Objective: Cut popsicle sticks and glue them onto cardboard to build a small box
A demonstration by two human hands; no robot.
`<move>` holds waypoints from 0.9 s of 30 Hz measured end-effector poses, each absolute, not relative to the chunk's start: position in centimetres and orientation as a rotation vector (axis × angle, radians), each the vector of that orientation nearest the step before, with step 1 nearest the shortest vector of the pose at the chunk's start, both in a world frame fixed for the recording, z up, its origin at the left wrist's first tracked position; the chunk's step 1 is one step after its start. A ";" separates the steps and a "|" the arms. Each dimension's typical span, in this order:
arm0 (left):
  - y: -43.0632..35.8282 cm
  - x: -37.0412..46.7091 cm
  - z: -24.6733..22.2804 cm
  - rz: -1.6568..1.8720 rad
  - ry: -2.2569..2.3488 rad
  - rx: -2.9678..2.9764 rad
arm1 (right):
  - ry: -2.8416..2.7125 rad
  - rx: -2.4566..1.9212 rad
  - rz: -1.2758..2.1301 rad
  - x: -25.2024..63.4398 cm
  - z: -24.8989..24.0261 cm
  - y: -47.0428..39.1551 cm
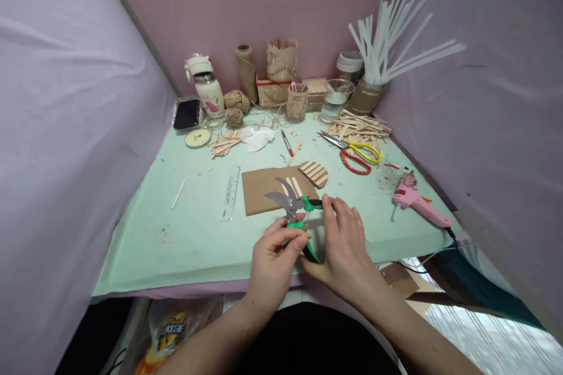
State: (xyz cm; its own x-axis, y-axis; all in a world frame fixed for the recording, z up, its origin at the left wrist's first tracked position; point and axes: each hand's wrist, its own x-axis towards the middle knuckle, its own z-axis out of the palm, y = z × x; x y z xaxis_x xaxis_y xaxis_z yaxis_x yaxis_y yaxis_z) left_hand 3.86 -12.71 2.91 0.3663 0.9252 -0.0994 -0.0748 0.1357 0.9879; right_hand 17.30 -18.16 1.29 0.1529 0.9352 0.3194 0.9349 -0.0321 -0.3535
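A pair of pruning shears (292, 204) with green and black handles is held over the near middle of the table, its blades spread apart. My right hand (345, 240) holds the handles from the right, fingers on the upper grip and thumb by the lower one. My left hand (275, 255) is closed at the lower handle near the pivot, thumb and forefinger pinched together; anything small between those tips is hidden. Beneath the blades lies a brown cardboard piece (261, 190) with short pale wooden strips (295, 186) on it. A rounded cardboard piece with wooden stripes (314, 174) touches its far right corner.
Left of the cardboard is a clear ruler (230, 193). Scissors (358, 155), a red marker (287, 143) and a pile of craft sticks (360, 128) lie farther back. A pink glue gun (420, 205) rests at right. A water cup (335, 102) and bottle (209, 91) stand behind.
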 end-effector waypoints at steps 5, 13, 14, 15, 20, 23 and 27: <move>-11.8 3.5 3.3 0.907 0.945 1.285 | -1.700 -1.821 0.215 17.1 1.7 -16.5; -9.1 2.4 3.4 0.806 1.004 1.235 | -1.500 -1.544 0.978 22.4 3.6 -17.6; -9.0 2.5 3.2 0.797 0.994 1.199 | -1.539 -1.521 1.043 22.7 3.8 -18.0; -8.9 2.6 3.0 0.796 0.981 1.163 | -1.582 -1.538 1.054 22.8 4.1 -18.3; -9.1 3.0 2.1 0.789 0.937 1.059 | -1.850 -1.683 0.828 21.8 4.2 -19.1; -9.0 2.8 1.9 0.767 0.930 1.105 | -1.967 -1.695 0.732 21.6 3.9 -19.3; -8.8 2.3 1.9 0.760 0.930 1.145 | -2.042 -1.686 0.683 21.9 3.9 -19.5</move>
